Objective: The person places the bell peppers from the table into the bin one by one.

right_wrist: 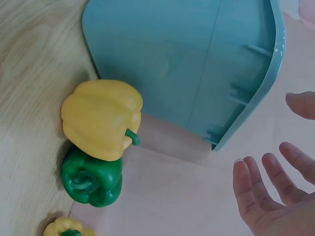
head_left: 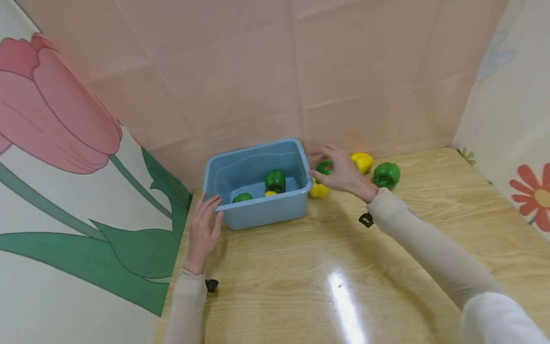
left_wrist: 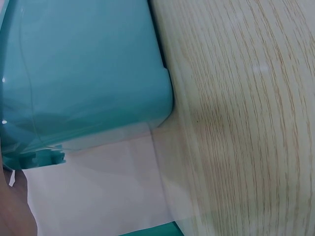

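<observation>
While the left hand (head_left: 204, 229) lies at the lower left of the head view with its fingers straight and resting against the near left corner of the blue bin (head_left: 262, 210), the right hand (head_left: 341, 169) hangs just right of the bin's far right corner, above a cluster of peppers. That right grip is loosely spread: the right wrist view shows the fingers (right_wrist: 256, 191) apart and only slightly bent, closing on nothing and touching nothing that can be seen. The left grip is likewise relaxed, flat to the bin wall rather than wrapped round it; the left wrist view shows only the bin's outer wall (left_wrist: 83, 69) and the wood grain beside it.

Under the right hand, a yellow pepper (head_left: 319, 189) sits on the counter (head_left: 301, 267) just beside the bin's right wall, with a green pepper (head_left: 324, 167) touching it behind. In the right wrist view these two lie at the left, yellow (right_wrist: 101, 118) above green (right_wrist: 92, 181). Further right in the head view are a second yellow pepper (head_left: 363, 161) and a second green pepper (head_left: 386, 175), near the pink back wall.

Inside the bin lie a dark green pepper (head_left: 275, 180), a smaller green one (head_left: 242, 197) and a sliver of yellow (head_left: 270, 193).
</observation>
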A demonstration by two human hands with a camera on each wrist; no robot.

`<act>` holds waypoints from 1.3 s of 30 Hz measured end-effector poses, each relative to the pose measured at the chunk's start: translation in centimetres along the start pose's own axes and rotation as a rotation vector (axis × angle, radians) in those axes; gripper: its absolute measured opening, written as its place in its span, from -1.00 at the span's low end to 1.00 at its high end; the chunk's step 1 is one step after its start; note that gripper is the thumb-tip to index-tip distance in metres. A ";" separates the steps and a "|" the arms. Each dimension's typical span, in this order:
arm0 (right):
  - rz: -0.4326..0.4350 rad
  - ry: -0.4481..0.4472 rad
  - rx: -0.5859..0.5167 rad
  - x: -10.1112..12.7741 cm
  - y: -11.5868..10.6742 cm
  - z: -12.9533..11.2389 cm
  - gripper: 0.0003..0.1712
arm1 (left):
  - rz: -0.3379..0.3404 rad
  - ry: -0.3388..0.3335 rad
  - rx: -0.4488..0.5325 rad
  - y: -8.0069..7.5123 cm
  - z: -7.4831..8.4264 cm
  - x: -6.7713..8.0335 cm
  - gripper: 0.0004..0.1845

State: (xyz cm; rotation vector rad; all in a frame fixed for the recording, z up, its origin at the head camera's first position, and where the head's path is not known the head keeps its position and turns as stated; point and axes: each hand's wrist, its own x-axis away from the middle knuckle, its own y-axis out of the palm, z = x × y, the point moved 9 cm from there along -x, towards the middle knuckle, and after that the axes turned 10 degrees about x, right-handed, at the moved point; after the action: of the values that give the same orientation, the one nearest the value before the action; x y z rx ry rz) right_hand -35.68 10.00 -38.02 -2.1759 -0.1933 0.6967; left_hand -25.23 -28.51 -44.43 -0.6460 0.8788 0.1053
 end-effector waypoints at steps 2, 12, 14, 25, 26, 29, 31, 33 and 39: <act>0.005 0.004 0.004 0.1 0.0 0.3 -0.35 | -0.001 0.000 -0.002 0.0 0.1 0.0 -0.65; 0.005 0.017 0.013 0.5 -0.7 1.7 -0.37 | -0.004 -0.005 -0.007 0.1 0.1 0.1 -0.64; 0.007 0.022 0.018 0.8 -0.8 2.1 -0.39 | -0.007 -0.005 -0.010 0.2 0.0 0.1 -0.64; 0.026 0.035 0.065 1.6 -1.3 4.1 -0.41 | 0.011 0.000 -0.004 0.0 0.1 -0.1 -0.65; 0.029 0.035 0.067 1.6 -1.4 4.2 -0.41 | 0.008 -0.002 -0.005 0.0 0.0 -0.1 -0.65; 0.040 0.043 0.066 1.9 -1.5 4.6 -0.40 | 0.006 -0.004 -0.005 0.0 -0.1 0.0 -0.65; 0.050 0.053 0.064 2.1 -1.6 5.0 -0.39 | 0.005 -0.006 -0.007 0.0 -0.2 0.1 -0.65; 0.060 0.063 0.064 2.2 -1.5 5.4 -0.38 | 0.003 -0.009 -0.009 0.0 -0.2 0.1 -0.65; 0.079 0.072 0.089 2.7 -1.3 6.6 -0.38 | -0.001 -0.014 -0.019 0.0 -0.2 0.1 -0.64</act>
State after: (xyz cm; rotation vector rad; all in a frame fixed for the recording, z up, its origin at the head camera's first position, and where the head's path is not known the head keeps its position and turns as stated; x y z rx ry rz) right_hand -36.90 16.24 -41.48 -2.1290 -0.0387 0.6569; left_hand -25.28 -28.59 -44.60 -0.6630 0.8644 0.1171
